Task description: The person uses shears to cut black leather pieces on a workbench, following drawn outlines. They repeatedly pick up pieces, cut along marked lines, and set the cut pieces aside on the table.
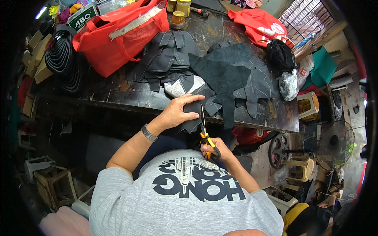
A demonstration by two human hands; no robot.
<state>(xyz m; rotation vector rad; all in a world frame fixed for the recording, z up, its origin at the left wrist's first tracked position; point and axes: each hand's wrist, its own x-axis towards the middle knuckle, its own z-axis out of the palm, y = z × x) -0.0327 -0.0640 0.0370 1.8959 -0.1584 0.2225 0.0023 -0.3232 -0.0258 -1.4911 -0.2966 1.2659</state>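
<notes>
My left hand point(176, 113) pinches a dark leather-like piece point(190, 125) at the table's near edge, thumb and fingers on it. In my right hand point(222, 149) is a pair of scissors point(207, 141) with yellow and black handles. Its blades point away from me, along the right side of that piece; whether they are open there I cannot tell. Just beyond lies a pale, rounded block point(177, 89), partly covered. A stack of dark pieces with pale outlines point(169, 59) sits behind it. To the right, a large dark hide point(224, 74) overlaps more outlined pieces point(258, 88) and hangs over the edge.
On the dark table point(118, 88) stand a red bag point(118, 43), several jars point(178, 19) and a hammer point(201, 11). A red cloth bag point(258, 25) and a black pouch point(280, 55) lie far right. Rolled dark material point(63, 59) is at left. A fan point(334, 141) stands right.
</notes>
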